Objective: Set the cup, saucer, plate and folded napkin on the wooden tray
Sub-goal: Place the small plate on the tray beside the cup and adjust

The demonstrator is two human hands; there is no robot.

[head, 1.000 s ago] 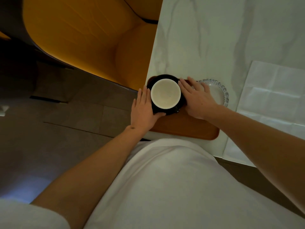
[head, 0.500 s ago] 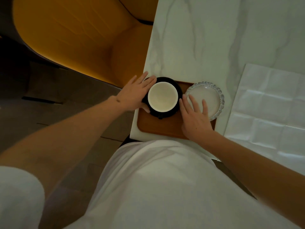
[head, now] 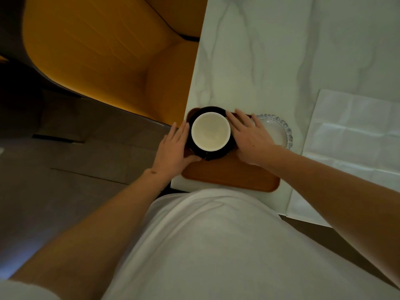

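no text, label, brand, number or sign can be read anywhere in the head view.
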